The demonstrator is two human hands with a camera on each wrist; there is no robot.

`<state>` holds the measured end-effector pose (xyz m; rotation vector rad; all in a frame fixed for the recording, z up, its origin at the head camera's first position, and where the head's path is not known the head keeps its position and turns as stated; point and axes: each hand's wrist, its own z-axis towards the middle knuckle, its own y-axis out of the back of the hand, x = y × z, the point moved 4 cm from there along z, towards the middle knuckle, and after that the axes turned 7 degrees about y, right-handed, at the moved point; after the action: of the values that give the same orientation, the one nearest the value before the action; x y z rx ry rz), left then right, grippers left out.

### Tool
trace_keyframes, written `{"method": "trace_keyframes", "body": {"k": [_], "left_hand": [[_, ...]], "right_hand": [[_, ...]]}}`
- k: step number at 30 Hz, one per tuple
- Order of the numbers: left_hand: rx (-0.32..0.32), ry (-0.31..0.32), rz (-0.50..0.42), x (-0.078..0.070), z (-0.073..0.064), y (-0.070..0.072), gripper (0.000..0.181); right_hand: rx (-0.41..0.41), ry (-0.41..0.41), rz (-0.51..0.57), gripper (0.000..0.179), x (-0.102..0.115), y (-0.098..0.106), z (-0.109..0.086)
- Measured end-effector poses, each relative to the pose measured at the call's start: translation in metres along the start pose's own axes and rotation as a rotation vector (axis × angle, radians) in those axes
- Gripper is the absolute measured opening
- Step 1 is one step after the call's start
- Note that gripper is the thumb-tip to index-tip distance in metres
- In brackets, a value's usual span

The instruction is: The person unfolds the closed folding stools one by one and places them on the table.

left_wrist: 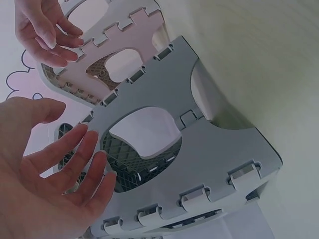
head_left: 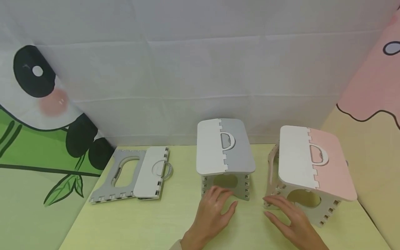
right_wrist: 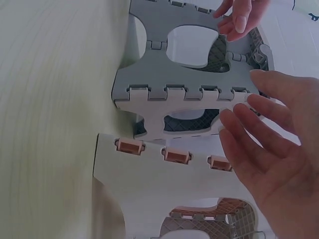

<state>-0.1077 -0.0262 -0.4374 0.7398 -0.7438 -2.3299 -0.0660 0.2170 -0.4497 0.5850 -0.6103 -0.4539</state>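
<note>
Two folding step stools stand unfolded on the table. The grey-and-white stool is in the middle, and the pink-and-white stool stands to its right. Each has a white carry handle on top. My left hand hovers in front of the grey stool's side panel, fingers spread and relaxed, nothing in them. Near the left front corner of the pink stool is my right hand, fingers loosely bent and holding nothing. At the left, a third grey-and-white stool lies folded flat.
A pale yellow-green table carries all the stools. Behind it hangs a white cloth backdrop. Cartoon-printed walls flank it, with a green and black figure at left and a pink shape at right.
</note>
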Motion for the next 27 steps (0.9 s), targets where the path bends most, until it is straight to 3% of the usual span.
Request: {"method": "trace_keyframes", "body": {"k": [4,11,27], "left_hand": [[-0.012,-0.006,0.002,0.003,-0.002,0.001,0.023],[0.039,0.075,-0.012,0.009,-0.006,0.008,0.022],[-0.008,0.089,0.007,0.024,-0.015,0.019,0.024]], "right_hand": [[0.027,-0.044,-0.019,0.064,0.002,-0.003,0.001],[0.04,-0.046,0.005,0.061,0.004,-0.013,0.007],[0.051,-0.041,0.073,0.056,0.008,-0.033,0.019]]}}
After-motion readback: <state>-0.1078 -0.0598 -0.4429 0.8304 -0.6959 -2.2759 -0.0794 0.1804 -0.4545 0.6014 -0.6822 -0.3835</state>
